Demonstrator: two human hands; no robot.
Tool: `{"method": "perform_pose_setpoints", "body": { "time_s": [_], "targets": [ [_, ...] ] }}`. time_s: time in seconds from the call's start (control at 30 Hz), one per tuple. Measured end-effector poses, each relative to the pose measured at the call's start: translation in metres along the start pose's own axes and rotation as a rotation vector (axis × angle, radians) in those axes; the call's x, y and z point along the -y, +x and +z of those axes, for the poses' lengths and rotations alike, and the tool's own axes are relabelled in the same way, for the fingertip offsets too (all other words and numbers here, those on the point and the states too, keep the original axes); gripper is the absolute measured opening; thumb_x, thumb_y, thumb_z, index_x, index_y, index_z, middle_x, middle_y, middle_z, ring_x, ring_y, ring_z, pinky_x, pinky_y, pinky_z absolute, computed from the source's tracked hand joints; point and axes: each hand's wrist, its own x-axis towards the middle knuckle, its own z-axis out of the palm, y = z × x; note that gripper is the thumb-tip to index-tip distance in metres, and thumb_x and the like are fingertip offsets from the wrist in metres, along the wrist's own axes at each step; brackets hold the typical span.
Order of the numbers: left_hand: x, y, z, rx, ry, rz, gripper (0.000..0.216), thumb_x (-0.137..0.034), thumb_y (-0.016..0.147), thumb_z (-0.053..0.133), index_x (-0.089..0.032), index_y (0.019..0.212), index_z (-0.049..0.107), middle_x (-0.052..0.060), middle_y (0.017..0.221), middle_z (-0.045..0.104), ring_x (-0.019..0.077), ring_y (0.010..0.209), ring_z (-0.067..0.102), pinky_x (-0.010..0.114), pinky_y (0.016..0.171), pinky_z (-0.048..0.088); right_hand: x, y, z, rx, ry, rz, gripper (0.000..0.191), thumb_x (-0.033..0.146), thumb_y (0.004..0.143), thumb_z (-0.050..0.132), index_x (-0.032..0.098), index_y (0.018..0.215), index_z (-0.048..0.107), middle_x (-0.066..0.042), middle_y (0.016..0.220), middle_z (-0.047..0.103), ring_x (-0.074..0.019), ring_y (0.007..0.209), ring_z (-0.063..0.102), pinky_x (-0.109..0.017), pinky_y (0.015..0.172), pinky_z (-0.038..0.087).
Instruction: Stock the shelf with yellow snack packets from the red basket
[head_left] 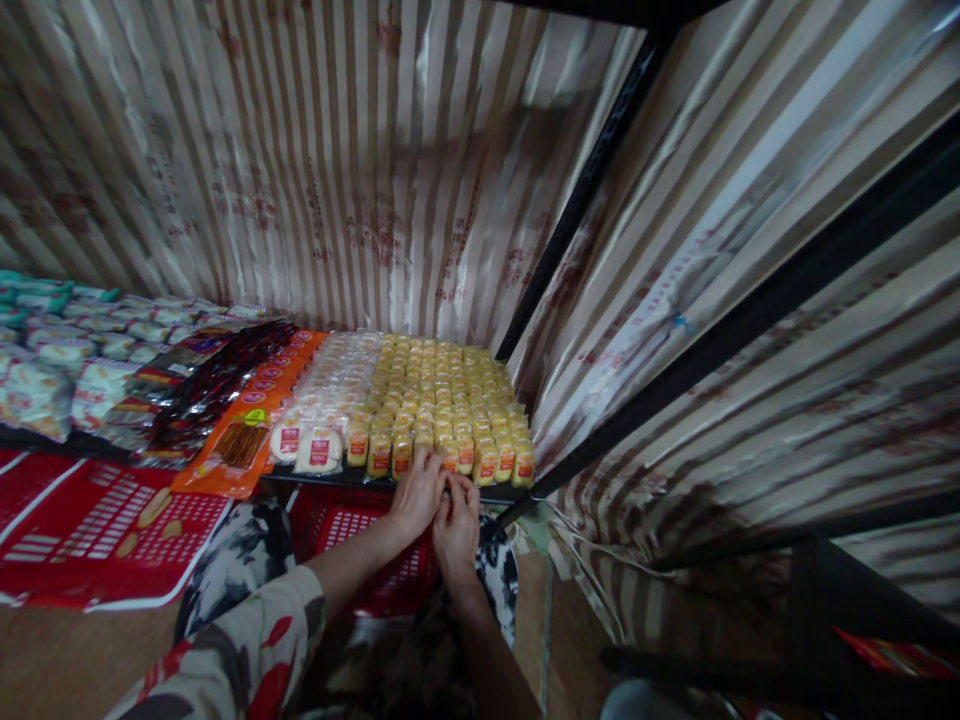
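Dense rows of small yellow snack packs [442, 385] with red and orange labels stand on a low black shelf [495, 493]. My left hand [418, 495] is at the front row, with its fingers bent together against the packs. Close beside it, my right hand [456, 525] has its fingers curled at the shelf's front edge. The fingertips of the two hands nearly meet, and whatever they pinch is hidden. Left of the yellow packs lie flat clear packs of round white pieces [319, 450] with red labels.
Orange packs [236, 440], dark shiny packs [217, 385] and white packs [105, 390] line the shelf further left. A red basket [112, 530] stands below. Black metal frame bars [720, 310] slant across the right, before a striped curtain [360, 150].
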Motion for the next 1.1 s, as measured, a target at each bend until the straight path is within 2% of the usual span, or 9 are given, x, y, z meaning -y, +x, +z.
{"method": "perform_pose_setpoints", "body": {
  "time_s": [0.2,0.43,0.63,0.77,0.83,0.9,0.97,1.1],
  "targets": [
    [-0.003,0.003,0.002,0.051,0.05,-0.013,0.032,-0.017,0.09,0.03,-0.017,0.119,0.044,0.008,0.109,0.047,0.0154,0.094,0.054,0.027,0.083,0.048,-0.006,0.006,0.001,0.023,-0.079,-0.027,0.04,0.015,0.077,0.038,0.015,0.108,0.063,-0.012,0.104,0.056,-0.0216,0.099,0.05,-0.038,0.09,0.044],
    [-0.001,-0.003,0.003,0.078,0.024,0.046,0.039,-0.011,0.085,0.034,-0.018,0.121,0.043,0.008,0.113,0.048,0.0146,0.095,0.055,0.026,0.084,0.048,-0.009,0.0,0.004,0.009,0.001,-0.033,0.04,0.021,0.079,0.041,0.015,0.114,0.058,-0.013,0.107,0.054,-0.0212,0.099,0.052,-0.039,0.09,0.044],
    [0.0,-0.003,0.0,0.121,0.066,0.063,0.042,-0.012,0.082,0.038,-0.016,0.124,0.042,0.01,0.118,0.047,0.0162,0.095,0.056,0.028,0.083,0.049,-0.007,0.001,0.003,0.021,0.016,-0.029,0.038,0.023,0.079,0.04,0.011,0.111,0.058,-0.014,0.107,0.053,-0.0218,0.101,0.051,-0.039,0.091,0.043],
    [0.009,-0.024,-0.007,0.112,0.0,0.099,0.036,-0.01,0.082,0.036,-0.017,0.114,0.051,0.007,0.11,0.052,0.0147,0.095,0.054,0.026,0.087,0.047,0.004,-0.016,-0.001,-0.03,0.061,0.008,0.034,0.021,0.083,0.032,0.014,0.104,0.058,-0.012,0.103,0.056,-0.0196,0.099,0.052,-0.037,0.09,0.042],
    [0.019,-0.043,-0.008,0.119,-0.036,0.093,0.034,-0.011,0.085,0.032,-0.018,0.11,0.053,0.006,0.106,0.054,0.0139,0.094,0.054,0.026,0.088,0.046,0.006,-0.033,0.001,-0.003,0.103,0.037,0.03,0.024,0.086,0.032,0.016,0.097,0.059,-0.01,0.097,0.059,-0.019,0.095,0.054,-0.036,0.087,0.043],
    [0.033,-0.065,-0.007,0.135,-0.075,0.062,0.033,-0.013,0.087,0.03,-0.019,0.108,0.055,0.006,0.103,0.055,0.0143,0.097,0.053,0.028,0.09,0.044,0.004,-0.052,0.009,0.105,0.118,0.089,0.03,0.027,0.087,0.031,0.018,0.09,0.059,-0.009,0.09,0.062,-0.0182,0.088,0.057,-0.033,0.082,0.045],
    [0.05,-0.083,-0.003,0.204,-0.08,-0.025,0.033,-0.015,0.088,0.029,-0.019,0.108,0.055,0.007,0.105,0.056,0.0153,0.101,0.052,0.029,0.091,0.043,-0.003,-0.068,0.02,0.242,0.094,0.148,0.03,0.026,0.085,0.031,0.019,0.086,0.06,-0.008,0.086,0.064,-0.0177,0.082,0.059,-0.032,0.078,0.046],
    [0.09,-0.105,0.011,0.439,0.011,-0.347,0.036,-0.009,0.082,0.035,-0.015,0.11,0.057,0.01,0.111,0.058,0.0181,0.102,0.054,0.029,0.09,0.042,-0.021,-0.08,0.049,0.377,0.016,0.197,0.028,0.023,0.076,0.039,0.016,0.082,0.065,-0.012,0.08,0.066,-0.0225,0.077,0.062,-0.035,0.073,0.048]
  ]
}}
